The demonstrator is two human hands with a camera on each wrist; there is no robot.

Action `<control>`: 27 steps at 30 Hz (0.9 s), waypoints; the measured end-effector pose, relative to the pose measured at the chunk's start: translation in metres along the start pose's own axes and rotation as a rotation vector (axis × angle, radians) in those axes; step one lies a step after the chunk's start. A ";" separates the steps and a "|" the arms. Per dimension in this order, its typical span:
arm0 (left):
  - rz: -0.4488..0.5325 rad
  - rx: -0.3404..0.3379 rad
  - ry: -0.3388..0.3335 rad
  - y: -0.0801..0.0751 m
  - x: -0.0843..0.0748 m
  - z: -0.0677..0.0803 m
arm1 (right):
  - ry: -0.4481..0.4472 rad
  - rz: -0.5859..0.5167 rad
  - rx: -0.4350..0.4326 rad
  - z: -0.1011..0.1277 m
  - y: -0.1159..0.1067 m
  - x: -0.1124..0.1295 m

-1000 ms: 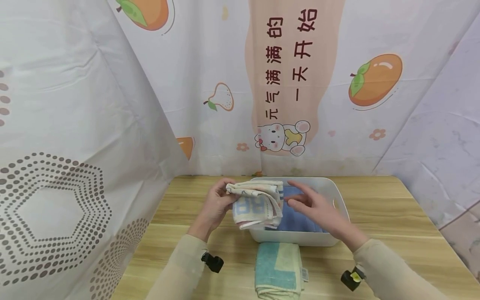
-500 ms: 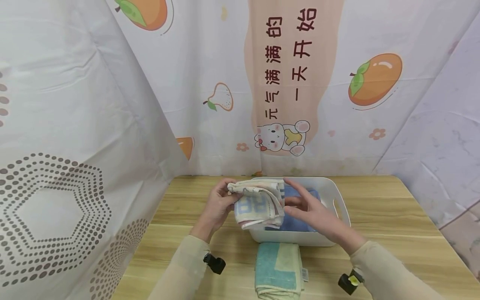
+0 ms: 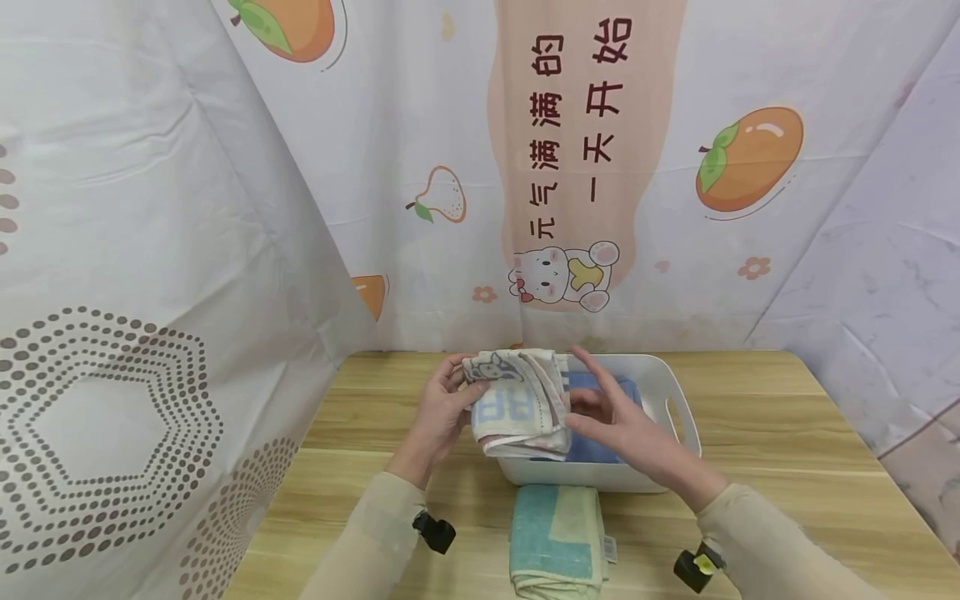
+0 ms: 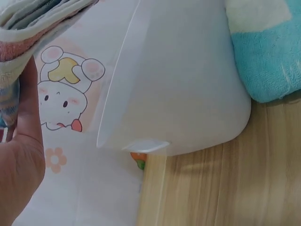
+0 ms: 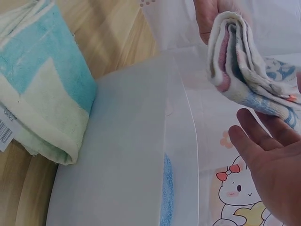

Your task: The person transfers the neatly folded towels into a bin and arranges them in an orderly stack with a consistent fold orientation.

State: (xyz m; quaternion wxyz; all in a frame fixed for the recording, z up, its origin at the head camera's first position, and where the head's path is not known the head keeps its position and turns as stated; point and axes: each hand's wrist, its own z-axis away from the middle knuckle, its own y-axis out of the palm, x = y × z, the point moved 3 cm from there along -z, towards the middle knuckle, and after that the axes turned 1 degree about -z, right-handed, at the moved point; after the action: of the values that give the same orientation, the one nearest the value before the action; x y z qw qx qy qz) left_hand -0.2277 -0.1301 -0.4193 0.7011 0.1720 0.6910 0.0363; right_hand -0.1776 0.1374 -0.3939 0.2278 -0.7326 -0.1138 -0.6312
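Observation:
My left hand (image 3: 442,410) grips a folded white towel with blue letters and a pink edge (image 3: 517,402) by its left side, above the left end of a white plastic bin (image 3: 678,392). The right hand (image 3: 617,418) is at the towel's right side with straight fingers, the palm facing it. A folded blue towel (image 3: 622,392) lies inside the bin. In the right wrist view the towel (image 5: 244,66) hangs just above my open palm (image 5: 268,160) and over the bin (image 5: 131,150). In the left wrist view my hand (image 4: 19,155) holds the towel (image 4: 28,23) from below.
A folded teal and cream towel (image 3: 558,537) lies on the wooden table (image 3: 787,433) just in front of the bin, with its label at the right edge. Printed curtains close off the left, back and right sides of the table.
The right hand has moved left from over the bin to the towel's right side. The towel has risen a little and turned more upright in the left hand.

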 end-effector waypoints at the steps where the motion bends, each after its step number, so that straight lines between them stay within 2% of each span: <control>1: 0.008 -0.008 -0.006 0.001 0.001 0.000 | -0.009 -0.006 -0.005 0.000 0.001 0.000; 13: 0.032 -0.061 -0.036 0.010 0.005 0.000 | -0.116 0.157 0.010 0.001 0.009 -0.003; 19: -0.004 -0.066 -0.037 0.015 0.004 0.001 | -0.178 0.349 -0.034 -0.001 0.009 -0.003; 22: -0.035 -0.052 -0.023 0.017 0.004 0.001 | -0.179 0.443 -0.077 -0.002 0.008 -0.002; 27: -0.074 -0.009 -0.012 0.021 0.002 0.002 | -0.136 0.452 -0.114 -0.003 0.007 -0.004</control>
State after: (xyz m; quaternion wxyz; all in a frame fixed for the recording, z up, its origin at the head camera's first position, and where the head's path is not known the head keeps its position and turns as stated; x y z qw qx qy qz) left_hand -0.2213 -0.1101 -0.4154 0.7068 0.1433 0.6926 0.0127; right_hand -0.1775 0.1308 -0.3988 0.3133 -0.7921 0.0737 -0.5187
